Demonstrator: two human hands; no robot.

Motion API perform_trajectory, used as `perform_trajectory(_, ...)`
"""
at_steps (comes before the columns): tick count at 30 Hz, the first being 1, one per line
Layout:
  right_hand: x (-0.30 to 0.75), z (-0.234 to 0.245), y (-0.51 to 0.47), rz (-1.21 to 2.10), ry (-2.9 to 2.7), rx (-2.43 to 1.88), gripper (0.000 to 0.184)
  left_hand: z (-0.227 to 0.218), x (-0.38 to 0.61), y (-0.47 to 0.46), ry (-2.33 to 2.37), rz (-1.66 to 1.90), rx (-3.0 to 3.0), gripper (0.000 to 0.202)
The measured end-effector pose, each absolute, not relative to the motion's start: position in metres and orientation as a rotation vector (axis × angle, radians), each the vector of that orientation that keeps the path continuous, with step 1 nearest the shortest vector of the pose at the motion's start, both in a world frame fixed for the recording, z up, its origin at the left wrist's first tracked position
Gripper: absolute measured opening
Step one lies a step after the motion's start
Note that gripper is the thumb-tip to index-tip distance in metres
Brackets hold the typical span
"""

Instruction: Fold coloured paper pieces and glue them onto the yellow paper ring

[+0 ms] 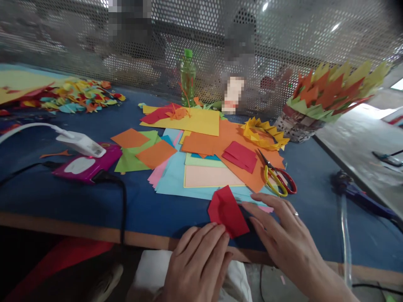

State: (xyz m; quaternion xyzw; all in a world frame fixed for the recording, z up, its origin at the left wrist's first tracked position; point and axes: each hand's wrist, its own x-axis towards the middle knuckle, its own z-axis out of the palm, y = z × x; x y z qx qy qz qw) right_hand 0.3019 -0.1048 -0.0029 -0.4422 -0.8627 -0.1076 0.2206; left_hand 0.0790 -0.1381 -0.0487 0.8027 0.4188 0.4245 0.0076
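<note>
A folded piece of red paper lies near the table's front edge, one of its corners folded over. My left hand has its fingers together and curved over the paper's near corner; the thumb is mostly hidden beneath them. To the right of the paper, my right hand is open with its fingers spread, and a ring shows on one finger. Its fingertips are close to the paper's right side. Just beyond that hand lies a pair of scissors with yellow and red handles, blades partly apart.
Sheets of blue paper and orange paper are stacked behind. A yellow pointed paper ring and a folded-paper basket stand right. Left are a purple power strip with cables and paper scraps. A glue gun lies right.
</note>
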Motion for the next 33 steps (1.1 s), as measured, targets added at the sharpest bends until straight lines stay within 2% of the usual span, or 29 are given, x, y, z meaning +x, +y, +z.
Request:
perform_trajectory(4,0.292,0.004,-0.091,-0.279,-2.484,-1.001,0.029,-0.05,0.077,-0.139,1.288,1.357,2.52,0.023)
perform_trajectory(8,0.29,0.005,-0.099,-0.456,-2.513,-0.854,0.021,-0.047,0.074,-0.142,1.293,1.287,2.504,0.028)
perform_trajectory(11,0.289,0.002,-0.115,-0.553,-2.468,-0.901,0.023,-0.048,0.073,-0.143,1.304,1.291,2.482,0.032)
perform_trajectory(14,0.284,-0.004,-0.127,-0.505,-2.421,-1.076,0.029,-0.054,0.076,-0.141,1.266,1.343,2.528,0.034)
perform_trajectory(19,0.274,-0.009,-0.129,-0.298,-2.416,-1.162,0.034,-0.06,0.076,-0.138,1.219,1.281,2.645,0.027)
perform_trajectory(26,0.276,-0.003,-0.123,0.059,-2.356,-1.197,0.019,-0.053,0.063,-0.134,1.25,1.261,2.644,0.035)
perform_trajectory(30,0.28,-0.003,-0.12,0.363,-2.265,-1.255,0.009,-0.049,0.059,-0.129,1.15,1.191,2.722,0.035)
perform_trajectory(33,0.28,-0.005,-0.115,0.469,-2.191,-1.311,0.005,-0.048,0.057,-0.126,1.072,1.155,2.778,0.032)
